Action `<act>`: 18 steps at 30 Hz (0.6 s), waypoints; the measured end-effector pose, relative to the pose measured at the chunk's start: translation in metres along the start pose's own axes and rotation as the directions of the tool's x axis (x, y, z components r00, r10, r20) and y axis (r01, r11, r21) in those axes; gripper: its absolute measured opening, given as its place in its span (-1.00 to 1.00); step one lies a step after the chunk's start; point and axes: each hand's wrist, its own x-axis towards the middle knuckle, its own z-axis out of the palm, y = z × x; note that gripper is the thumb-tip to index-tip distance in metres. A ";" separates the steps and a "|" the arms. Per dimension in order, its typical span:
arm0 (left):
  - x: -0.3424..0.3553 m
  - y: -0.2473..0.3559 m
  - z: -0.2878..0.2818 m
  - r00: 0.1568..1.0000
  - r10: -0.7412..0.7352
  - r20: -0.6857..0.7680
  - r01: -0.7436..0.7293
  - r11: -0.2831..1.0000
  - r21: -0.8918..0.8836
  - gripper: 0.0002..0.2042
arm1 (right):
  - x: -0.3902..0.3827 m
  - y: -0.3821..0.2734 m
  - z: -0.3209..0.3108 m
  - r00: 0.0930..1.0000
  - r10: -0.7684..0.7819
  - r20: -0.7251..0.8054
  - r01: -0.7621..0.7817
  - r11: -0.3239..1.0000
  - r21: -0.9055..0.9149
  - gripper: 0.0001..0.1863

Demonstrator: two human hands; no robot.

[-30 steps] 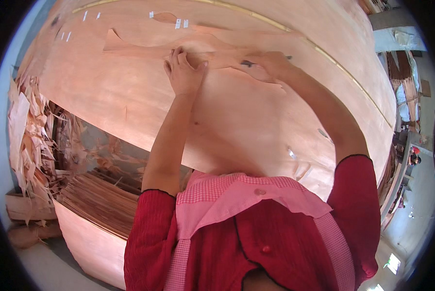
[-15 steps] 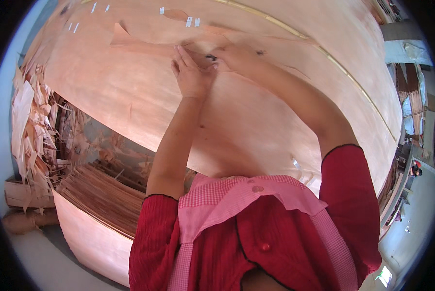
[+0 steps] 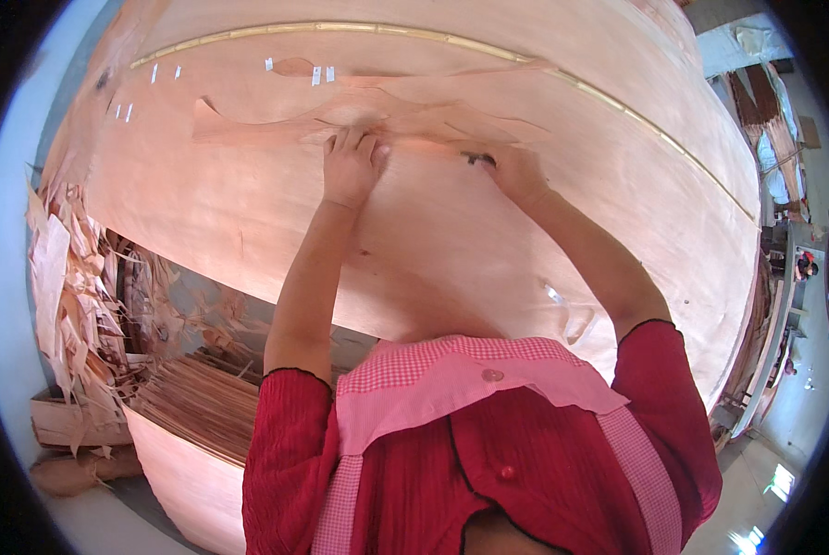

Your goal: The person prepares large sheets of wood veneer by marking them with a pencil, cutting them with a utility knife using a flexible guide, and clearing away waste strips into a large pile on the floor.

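Observation:
A large sheet of pale pinkish wood veneer (image 3: 433,231) spreads in front of me. On it lies a loose, ragged strip of veneer (image 3: 276,129) with a curled left end. My left hand (image 3: 352,165) is at the strip's near edge, its fingers bent and closed on the veneer, the fingertips partly hidden. Farther right, my right hand (image 3: 521,174) grips a small dark tool (image 3: 476,158) just over the sheet. Most of that tool is covered by my fingers, so its exact kind does not show.
A thin bamboo pole (image 3: 377,29) crosses the sheet's far side. Short white tape pieces (image 3: 316,76) are stuck near a narrow slit. Torn veneer scraps (image 3: 58,277) hang at the left, above a stack of veneer sheets (image 3: 192,407). Shelving (image 3: 785,277) stands at the far right.
My hands have drawn apart: the right one moved to the right and nearer with the dark tool. My left fingers, earlier spread flat, are now bent at the strip. More of the bamboo pole shows.

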 end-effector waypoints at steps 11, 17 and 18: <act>0.005 0.012 -0.007 0.977 -0.212 0.002 0.210 0.971 0.117 -0.57 | 0.073 -0.014 0.020 0.959 0.256 0.120 -0.265 0.962 0.060 -0.73; 0.006 0.010 0.009 0.974 0.002 -0.226 0.019 0.996 0.089 -0.52 | 0.035 0.061 -0.079 0.786 0.554 -0.273 -0.603 0.785 -0.144 -0.68; 0.004 0.008 0.011 0.986 -0.009 -0.164 0.026 0.995 0.101 -0.58 | 0.006 0.067 -0.097 0.781 0.542 -0.312 -0.602 0.785 -0.143 -0.66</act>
